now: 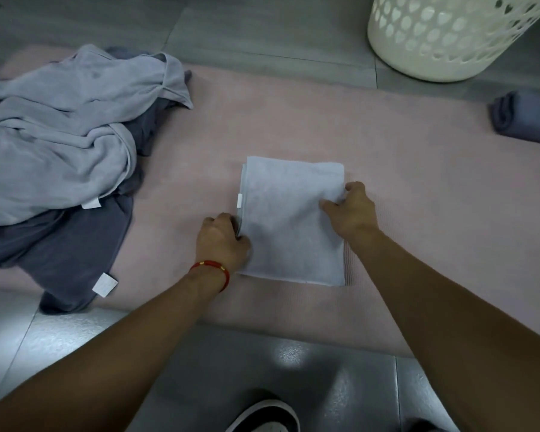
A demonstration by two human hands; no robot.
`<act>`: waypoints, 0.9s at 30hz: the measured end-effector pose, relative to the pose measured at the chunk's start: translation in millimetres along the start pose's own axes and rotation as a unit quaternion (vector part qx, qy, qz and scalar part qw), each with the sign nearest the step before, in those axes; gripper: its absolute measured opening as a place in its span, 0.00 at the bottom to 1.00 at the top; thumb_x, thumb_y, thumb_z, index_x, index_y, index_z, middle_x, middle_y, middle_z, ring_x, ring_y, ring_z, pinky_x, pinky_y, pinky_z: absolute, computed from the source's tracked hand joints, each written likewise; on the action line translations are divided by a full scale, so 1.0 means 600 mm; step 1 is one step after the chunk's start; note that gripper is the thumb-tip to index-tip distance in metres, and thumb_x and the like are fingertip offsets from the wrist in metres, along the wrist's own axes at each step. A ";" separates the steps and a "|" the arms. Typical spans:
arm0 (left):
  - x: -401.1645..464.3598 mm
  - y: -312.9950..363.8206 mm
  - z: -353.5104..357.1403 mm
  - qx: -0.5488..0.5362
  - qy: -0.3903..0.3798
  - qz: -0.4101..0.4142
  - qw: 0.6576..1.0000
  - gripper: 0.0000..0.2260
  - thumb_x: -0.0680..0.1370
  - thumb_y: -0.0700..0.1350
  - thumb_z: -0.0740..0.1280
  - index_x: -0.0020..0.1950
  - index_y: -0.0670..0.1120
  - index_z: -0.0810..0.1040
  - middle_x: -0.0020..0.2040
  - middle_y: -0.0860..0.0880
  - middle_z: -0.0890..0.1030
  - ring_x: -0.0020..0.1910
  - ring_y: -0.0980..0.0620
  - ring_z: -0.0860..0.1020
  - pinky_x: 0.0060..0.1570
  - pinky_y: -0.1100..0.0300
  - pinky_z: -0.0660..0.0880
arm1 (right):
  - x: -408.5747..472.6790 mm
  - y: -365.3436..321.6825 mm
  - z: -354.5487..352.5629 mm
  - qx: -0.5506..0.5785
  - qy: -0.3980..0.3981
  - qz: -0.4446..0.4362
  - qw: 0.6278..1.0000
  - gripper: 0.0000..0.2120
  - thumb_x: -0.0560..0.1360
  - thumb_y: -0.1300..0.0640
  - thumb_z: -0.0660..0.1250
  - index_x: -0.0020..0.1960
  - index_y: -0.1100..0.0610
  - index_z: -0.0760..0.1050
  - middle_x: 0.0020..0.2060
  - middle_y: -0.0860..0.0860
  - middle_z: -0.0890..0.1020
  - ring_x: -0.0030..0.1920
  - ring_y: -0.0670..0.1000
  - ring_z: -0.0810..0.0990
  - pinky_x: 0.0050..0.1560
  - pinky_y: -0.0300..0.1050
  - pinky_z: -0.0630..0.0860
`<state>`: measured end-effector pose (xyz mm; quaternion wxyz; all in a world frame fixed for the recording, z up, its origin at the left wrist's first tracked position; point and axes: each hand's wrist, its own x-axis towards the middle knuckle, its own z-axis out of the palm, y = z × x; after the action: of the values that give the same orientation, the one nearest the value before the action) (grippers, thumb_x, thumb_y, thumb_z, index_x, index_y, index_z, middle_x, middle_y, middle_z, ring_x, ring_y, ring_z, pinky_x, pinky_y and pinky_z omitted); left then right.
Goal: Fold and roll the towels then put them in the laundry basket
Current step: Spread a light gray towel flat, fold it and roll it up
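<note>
Listing what lies before me, largest to smallest, with notes for the step in hand.

Pink mat (pixel 402 169): spread on the grey tiled floor (pixel 262 32); it carries all the work. I judge it a flat, slightly grippy bed for rolling.

Unfolded towel heap (pixel 53 141): pale blue-grey towels over dark slate ones, crumpled at the mat's far left, well apart from my hands. Work yet to do.

Laundry basket (pixel 449 35): white, perforated, standing on the floor past the mat's far right corner. The destination; nothing can be seen inside it from here.

Folded light-blue towel (pixel 290 222): the piece in hand, a neat oblong lying flat at the mat's middle, its white tag on the left edge. Folding looks done; rolling comes next, to my mind. To do it well I should square the layered edges first, start from the near short end, keep the first turn tight, and press evenly with both hands so the roll does not cone.

Rolled dark towel (pixel 524 118): lying at the mat's right edge, near the basket, not yet in it.

Right hand (pixel 351 210): my grip pinches the towel's right edge, fingers curled into the cloth.

Left hand (pixel 222 241): my grip holds the left edge, fingers tucked at the stacked layers.

Red bracelet (pixel 211 269): on the left wrist.
</note>
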<state>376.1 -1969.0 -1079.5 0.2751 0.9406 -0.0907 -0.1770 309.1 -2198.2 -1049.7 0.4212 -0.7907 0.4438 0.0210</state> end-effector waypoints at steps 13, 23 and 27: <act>0.060 0.102 -0.030 0.048 -0.175 -0.058 0.982 0.16 0.65 0.45 0.78 0.46 0.41 0.78 0.48 0.42 0.80 0.48 0.42 0.80 0.37 0.60 0.72 | -0.016 0.045 -0.044 0.261 0.007 0.133 0.956 0.10 0.72 0.64 0.77 0.49 0.63 0.78 0.52 0.58 0.84 0.50 0.59 0.84 0.51 0.56 0.83; 0.065 0.350 0.051 0.059 -0.295 0.224 0.927 0.16 0.72 0.42 0.73 0.59 0.51 0.81 0.53 0.48 0.81 0.51 0.50 0.80 0.40 0.63 0.75 | -0.244 0.208 -0.125 0.450 0.189 0.242 0.838 0.13 0.76 0.54 0.73 0.50 0.63 0.76 0.41 0.55 0.83 0.40 0.53 0.81 0.40 0.46 0.80; 0.031 0.332 0.111 0.304 -0.147 0.304 0.891 0.23 0.74 0.46 0.68 0.70 0.49 0.71 0.67 0.43 0.72 0.66 0.40 0.70 0.60 0.48 0.70 | -0.256 0.256 -0.109 0.152 0.307 0.184 0.921 0.16 0.78 0.50 0.69 0.59 0.59 0.74 0.55 0.57 0.79 0.52 0.54 0.80 0.55 0.52 0.76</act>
<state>353.3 -2172.1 -1027.6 -0.0004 0.8678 -0.4612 -0.1849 83.2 -2176.8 -1044.5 0.3680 -0.5893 0.6870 -0.2128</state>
